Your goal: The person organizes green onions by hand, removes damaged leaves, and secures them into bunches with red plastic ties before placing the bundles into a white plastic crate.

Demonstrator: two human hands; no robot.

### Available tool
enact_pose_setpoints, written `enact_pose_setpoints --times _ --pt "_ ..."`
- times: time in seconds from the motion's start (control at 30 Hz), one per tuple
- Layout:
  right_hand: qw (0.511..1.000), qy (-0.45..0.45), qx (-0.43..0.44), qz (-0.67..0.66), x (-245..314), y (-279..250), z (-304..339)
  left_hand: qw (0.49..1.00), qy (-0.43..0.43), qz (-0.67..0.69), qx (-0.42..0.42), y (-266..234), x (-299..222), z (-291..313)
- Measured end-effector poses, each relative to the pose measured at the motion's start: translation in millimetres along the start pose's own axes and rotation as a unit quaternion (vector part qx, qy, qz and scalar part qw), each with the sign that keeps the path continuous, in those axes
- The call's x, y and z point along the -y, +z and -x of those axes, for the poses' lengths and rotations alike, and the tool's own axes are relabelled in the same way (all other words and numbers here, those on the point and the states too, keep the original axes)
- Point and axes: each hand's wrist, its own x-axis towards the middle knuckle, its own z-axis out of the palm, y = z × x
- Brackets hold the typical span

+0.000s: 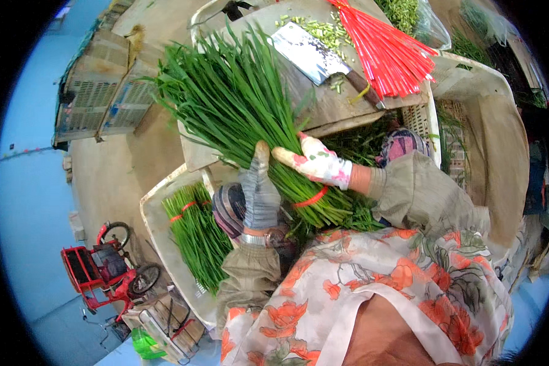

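A large bunch of garlic chives (pixel 238 104) lies slantwise across my lap, its leaf tips up and to the left. A red tie (pixel 312 197) circles it near the cut ends. My left hand (pixel 260 192), in a grey glove, grips the bunch from the left with the thumb on top; its other fingers are mostly hidden. From the right, my right hand (pixel 320 162), in a white flowered glove, closes on the same stems, thumb pointing left. Beyond the hands, a cleaver (pixel 308 52) with a dark handle rests on a board (pixel 305 110).
Red tie strips (pixel 384 52) fan out on the board beside chopped stem ends (pixel 323 30). At left, a white crate (pixel 158 198) holds tied chives (pixel 195 235). Another crate (pixel 488 79) stands at right. Stacked crates (pixel 94 85) and a red tricycle (pixel 107 268) are farther left.
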Motion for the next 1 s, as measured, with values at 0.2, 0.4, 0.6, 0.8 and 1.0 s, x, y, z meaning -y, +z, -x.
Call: enact_pose_setpoints --times 0.2,0.4,0.6,0.8,1.0 --pt "0.99 0.085 0.106 -0.036 69.0 -37.7 10.7 0.973 -0.144 0.18 0.024 -0.2 -6.4 -27.0" --pt "0.986 0.027 0.165 0.025 46.4 -40.8 6.4 0.957 -0.149 0.248 -0.014 -25.9 -26.2 -45.6" --pt "0.914 0.232 0.207 -0.261 31.6 -33.5 8.5 0.987 -0.079 0.13 -0.046 -18.5 -24.8 -53.0" --pt "0.889 0.265 0.187 -0.324 24.9 -25.4 9.8 0.989 -0.076 0.121 -0.042 -1.5 25.6 19.8" --pt "0.967 0.106 -0.043 0.228 -29.4 -5.5 10.1 0.981 -0.132 0.138 -0.038 10.8 70.8 16.2"
